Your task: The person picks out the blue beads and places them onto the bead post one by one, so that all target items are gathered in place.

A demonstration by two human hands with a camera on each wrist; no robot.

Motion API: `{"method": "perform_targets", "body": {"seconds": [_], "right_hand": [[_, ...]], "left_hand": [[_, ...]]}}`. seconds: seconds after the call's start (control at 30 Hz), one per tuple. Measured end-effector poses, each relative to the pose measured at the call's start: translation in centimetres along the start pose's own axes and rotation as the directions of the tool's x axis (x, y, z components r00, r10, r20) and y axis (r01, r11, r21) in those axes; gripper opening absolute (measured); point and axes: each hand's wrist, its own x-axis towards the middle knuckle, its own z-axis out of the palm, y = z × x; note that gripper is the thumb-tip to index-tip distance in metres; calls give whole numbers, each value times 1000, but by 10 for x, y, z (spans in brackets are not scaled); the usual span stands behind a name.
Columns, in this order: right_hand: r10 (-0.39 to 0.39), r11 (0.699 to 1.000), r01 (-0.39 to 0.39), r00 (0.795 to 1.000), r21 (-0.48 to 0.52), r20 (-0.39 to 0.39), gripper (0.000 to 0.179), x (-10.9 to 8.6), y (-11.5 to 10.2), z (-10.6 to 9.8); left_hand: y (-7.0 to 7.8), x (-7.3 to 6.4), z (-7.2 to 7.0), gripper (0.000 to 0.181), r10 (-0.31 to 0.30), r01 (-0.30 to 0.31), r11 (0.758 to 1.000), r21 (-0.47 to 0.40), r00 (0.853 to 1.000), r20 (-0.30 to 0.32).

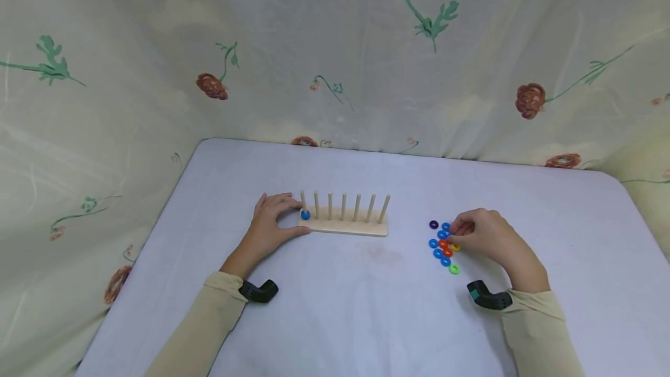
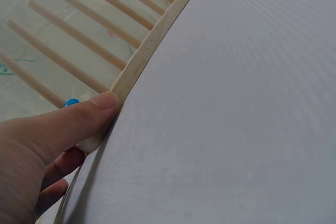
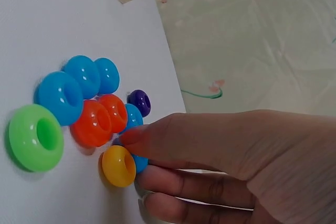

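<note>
Head view — left hand (image 1: 267, 223) holding a pale seven-pegged rack (image 1: 345, 226), right hand (image 1: 489, 239) pinching a glossy blue ring (image 3: 140, 163).

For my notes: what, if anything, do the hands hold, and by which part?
The left hand grips the peg rack by its left end. The right hand is at a blue ring; any hold is unclear.

The rings (image 3: 86, 128) look like shiny plastic. The peg rack (image 1: 342, 226) is dull wood. Cloth (image 1: 335, 307) covers the bench (image 1: 251, 173).
</note>
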Motion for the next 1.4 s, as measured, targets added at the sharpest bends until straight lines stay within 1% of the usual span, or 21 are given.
{"method": "perform_targets", "body": {"seconds": [0.3, 0.53, 0.87, 1.03, 1.4], "right_hand": [[-17, 1000, 17, 1000, -11, -20, 18, -1, -2, -2], [-36, 999, 36, 999, 7, -31, 18, -2, -3, -2], [-55, 998, 57, 994, 17, -93, 20, -3, -3, -2], [-52, 998, 54, 993, 19, -104, 21, -3, -4, -2], [-80, 996, 84, 989, 30, -122, 21, -5, -8, -4]], "left_hand": [[0, 0, 0, 57, 0, 0, 1000, -1, 1000, -3], [-1, 1, 0, 57, 3, -3, 1000, 7, 1000, -4], [0, 0, 0, 57, 5, -5, 1000, -2, 1000, -1], [0, 0, 0, 57, 4, -4, 1000, -5, 1000, 2], [0, 0, 0, 58, 0, 0, 1000, -3, 1000, 2]]}}
